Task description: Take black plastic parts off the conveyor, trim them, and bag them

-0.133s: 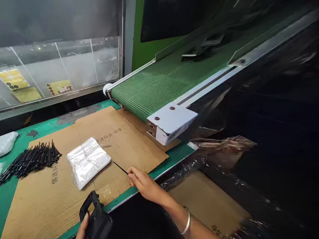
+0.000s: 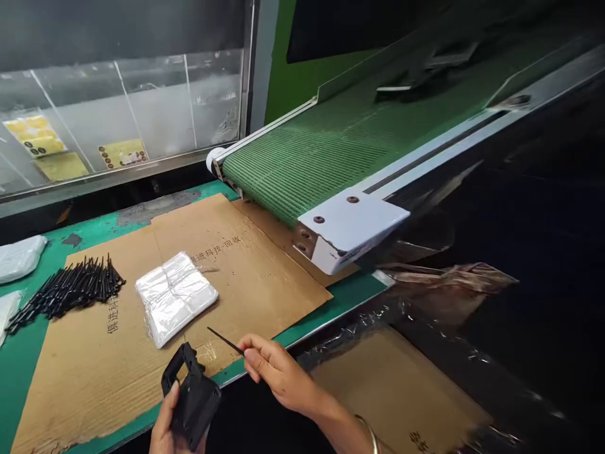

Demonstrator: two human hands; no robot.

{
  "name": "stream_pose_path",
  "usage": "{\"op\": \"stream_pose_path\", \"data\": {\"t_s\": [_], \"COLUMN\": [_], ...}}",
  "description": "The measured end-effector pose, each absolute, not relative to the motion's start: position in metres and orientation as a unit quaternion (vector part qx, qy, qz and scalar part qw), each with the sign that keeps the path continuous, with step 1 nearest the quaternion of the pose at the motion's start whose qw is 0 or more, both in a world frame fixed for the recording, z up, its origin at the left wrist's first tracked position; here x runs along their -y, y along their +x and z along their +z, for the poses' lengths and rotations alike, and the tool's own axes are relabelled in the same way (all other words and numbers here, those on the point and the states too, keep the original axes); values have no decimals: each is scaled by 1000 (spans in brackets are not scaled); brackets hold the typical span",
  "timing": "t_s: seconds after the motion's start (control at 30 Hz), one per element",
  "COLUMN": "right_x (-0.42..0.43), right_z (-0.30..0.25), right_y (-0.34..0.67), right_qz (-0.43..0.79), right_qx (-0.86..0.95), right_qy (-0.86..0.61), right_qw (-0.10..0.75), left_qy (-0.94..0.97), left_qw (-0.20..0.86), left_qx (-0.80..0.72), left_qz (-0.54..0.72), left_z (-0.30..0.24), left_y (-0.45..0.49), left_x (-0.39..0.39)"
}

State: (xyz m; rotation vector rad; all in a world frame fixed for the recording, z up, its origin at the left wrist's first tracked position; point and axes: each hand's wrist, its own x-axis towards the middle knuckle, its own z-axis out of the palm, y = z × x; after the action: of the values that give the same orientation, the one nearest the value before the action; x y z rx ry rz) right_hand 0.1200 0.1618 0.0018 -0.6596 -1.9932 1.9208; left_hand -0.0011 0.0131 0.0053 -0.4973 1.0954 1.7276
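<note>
My left hand (image 2: 166, 424) grips a black plastic part (image 2: 195, 403) with a loop-shaped frame at its upper end, near the table's front edge. Between the thumb and fingers of my right hand (image 2: 270, 366) is a thin black rod (image 2: 224, 340), its free end pointing up and left. The rod and the plastic part are apart. Beyond them, a tied stack of clear plastic bags (image 2: 177, 299) lies on a flat cardboard sheet (image 2: 265, 284). A pile of similar black rods (image 2: 70, 287) rests at the left, partly on the cardboard.
A green conveyor belt (image 2: 302, 157) slopes down to the table, with dark parts (image 2: 401, 91) on it. Its white end bracket (image 2: 354, 227) juts over the table's edge. An open plastic-lined carton (image 2: 378, 378) stands below right. White bags (image 2: 21, 258) lie far left.
My left hand and the plastic part have risen further into view. The rod has shifted slightly left and down toward that part. The whole view has shifted a little.
</note>
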Motion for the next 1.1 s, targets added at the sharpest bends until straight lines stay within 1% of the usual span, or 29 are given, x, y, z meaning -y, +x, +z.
{"op": "stream_pose_path", "data": {"t_s": [0.07, 0.27, 0.4, 0.6, 0.77, 0.9, 1.0, 1.1], "right_x": [-147, -124, -122, -122, -124, -123, -121, -118], "right_z": [2, 2, 1, -1, -2, -1, -3, -7], "right_y": [115, 108, 110, 111, 118, 127, 133, 136], "right_qz": [714, 778, 783, 767, 695, 594, 495, 344], "right_qx": [654, 587, 575, 593, 674, 757, 823, 889], "right_qy": [-207, -200, -223, -230, -226, -226, -211, -198], "right_qw": [139, 103, 77, 81, 109, 148, 185, 230], "left_qy": [-238, -315, -318, -313, -309, -312, -314, -319], "left_qw": [479, 451, 441, 451, 452, 433, 427, 427], "left_qx": [-454, -451, -450, -429, -416, -423, -416, -404], "left_qz": [713, 703, 708, 718, 726, 732, 739, 743], "left_z": [14, 32, 29, 24, 26, 28, 29, 29], "left_y": [-1, -1, 0, -1, 2, 4, 5, 5], "left_x": [-21, -34, -31, -31, -35, -37, -38, -37]}}
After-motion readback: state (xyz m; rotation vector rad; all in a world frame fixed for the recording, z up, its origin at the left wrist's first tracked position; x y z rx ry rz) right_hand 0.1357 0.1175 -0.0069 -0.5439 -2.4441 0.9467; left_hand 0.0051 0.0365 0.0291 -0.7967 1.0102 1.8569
